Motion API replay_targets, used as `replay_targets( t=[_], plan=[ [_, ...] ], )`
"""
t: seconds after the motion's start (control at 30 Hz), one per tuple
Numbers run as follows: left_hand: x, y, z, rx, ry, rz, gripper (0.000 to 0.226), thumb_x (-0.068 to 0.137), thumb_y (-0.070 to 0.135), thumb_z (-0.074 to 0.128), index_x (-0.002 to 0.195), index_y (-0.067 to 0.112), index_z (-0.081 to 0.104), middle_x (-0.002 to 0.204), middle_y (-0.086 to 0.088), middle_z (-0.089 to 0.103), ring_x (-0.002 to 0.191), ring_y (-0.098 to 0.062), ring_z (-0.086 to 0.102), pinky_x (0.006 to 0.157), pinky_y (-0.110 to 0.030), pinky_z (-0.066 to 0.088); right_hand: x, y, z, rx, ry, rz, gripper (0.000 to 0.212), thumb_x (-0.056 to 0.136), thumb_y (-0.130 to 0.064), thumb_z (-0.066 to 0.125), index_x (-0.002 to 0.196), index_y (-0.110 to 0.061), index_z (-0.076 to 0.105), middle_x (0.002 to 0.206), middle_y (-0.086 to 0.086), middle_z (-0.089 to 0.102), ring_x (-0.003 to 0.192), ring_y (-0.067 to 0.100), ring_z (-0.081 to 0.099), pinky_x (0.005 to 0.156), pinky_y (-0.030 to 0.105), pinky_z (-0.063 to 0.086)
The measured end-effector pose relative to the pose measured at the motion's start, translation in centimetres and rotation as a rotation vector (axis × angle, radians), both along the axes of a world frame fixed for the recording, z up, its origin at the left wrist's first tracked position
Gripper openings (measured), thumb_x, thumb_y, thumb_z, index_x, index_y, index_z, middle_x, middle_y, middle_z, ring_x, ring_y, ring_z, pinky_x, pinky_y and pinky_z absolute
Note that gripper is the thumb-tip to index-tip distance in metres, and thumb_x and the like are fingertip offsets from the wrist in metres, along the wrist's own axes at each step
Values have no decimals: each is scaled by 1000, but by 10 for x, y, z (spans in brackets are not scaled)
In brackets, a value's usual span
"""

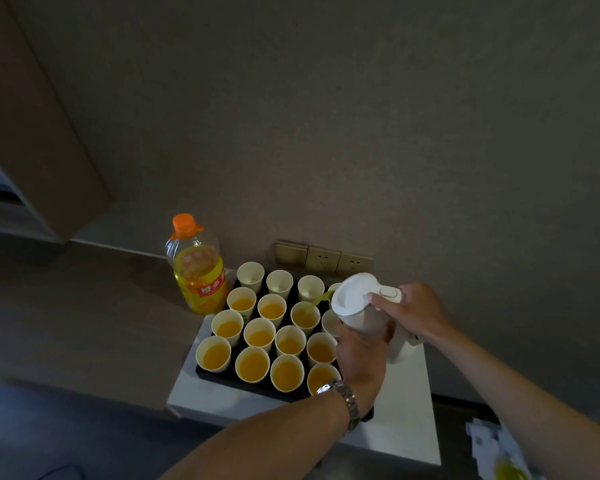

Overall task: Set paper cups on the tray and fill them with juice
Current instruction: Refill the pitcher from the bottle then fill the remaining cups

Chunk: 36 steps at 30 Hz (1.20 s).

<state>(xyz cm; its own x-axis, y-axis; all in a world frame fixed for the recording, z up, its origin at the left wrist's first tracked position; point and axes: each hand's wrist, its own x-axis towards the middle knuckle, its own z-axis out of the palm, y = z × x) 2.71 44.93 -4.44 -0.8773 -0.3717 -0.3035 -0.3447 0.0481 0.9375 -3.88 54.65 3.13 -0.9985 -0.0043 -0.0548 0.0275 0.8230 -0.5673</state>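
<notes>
The right edge of the black tray [201, 370] is covered by the white pitcher [361, 306] and both hands, so the cups in that column are mostly hidden: only slivers of two rims show beside the pitcher, and whether they hold juice cannot be told. The tray's near right corner is behind the left wrist and its metal watch [343, 398]. At the bottom right corner of the view, some pale paper and a yellow smear are blurred and cut off.

Counted where visible: three empty paper cups [279, 284] in the far row, then three rows behind the front one with three, three and three showing, and four in the front row. Thirteen filled cups [252, 364] hold orange juice, including the one under the stream. One orange juice bottle [196, 266] with an orange cap stands just left of the tray's far corner, partly full.

The left hand [364, 355] wraps round the pitcher's body from below; the right hand [418, 313] grips its handle with the thumb lying on the lid. The pitcher tilts left, and a thin stream of juice [314, 302] falls from its spout into the third cup of the second row. The tray sits on a white counter [406, 410] against the wall, below three wall sockets [323, 259].
</notes>
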Motion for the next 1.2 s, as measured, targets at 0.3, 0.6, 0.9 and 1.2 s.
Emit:
replay_targets(
  t=[0.3, 0.6, 0.9, 1.2],
  plan=[
    [6, 0, 10, -44, 20, -56, 126, 35, 105, 21, 135, 29, 25, 127, -4, 66, 109, -27, 68, 85, -41, 61, 3, 2, 3, 64, 1, -8, 56, 77, -63, 75, 60, -10, 65, 58, 3, 65, 57, 17, 64, 48, 29, 37],
    [10, -2, 17, -33, -7, -50, 119, 47, 103, 30, 137, 26, 28, 126, -2, 66, 108, -26, 68, 84, -40, 61, 5, 2, 2, 79, -3, -23, 57, 77, -67, 73, 59, -14, 63, 56, -3, 62, 53, 7, 59, 46, 26, 35],
    [3, -6, 17, 56, 8, -36, 107, 61, 85, 65, 143, 26, 28, 118, 12, 57, 96, -8, 54, 69, -12, 45, 1, -1, 1, -4, 14, -28, 53, 76, -63, 76, 60, -13, 66, 57, -2, 65, 56, 13, 64, 46, 26, 37],
    [-9, -10, 5, -49, 62, 2, 125, 47, 103, 51, 146, 31, 28, 130, 8, 63, 112, -16, 65, 86, -32, 59, -3, -9, 6, -117, 22, -49, 48, 77, -57, 79, 52, -20, 59, 42, -17, 54, 43, -2, 54, 43, 16, 34]
  ],
)
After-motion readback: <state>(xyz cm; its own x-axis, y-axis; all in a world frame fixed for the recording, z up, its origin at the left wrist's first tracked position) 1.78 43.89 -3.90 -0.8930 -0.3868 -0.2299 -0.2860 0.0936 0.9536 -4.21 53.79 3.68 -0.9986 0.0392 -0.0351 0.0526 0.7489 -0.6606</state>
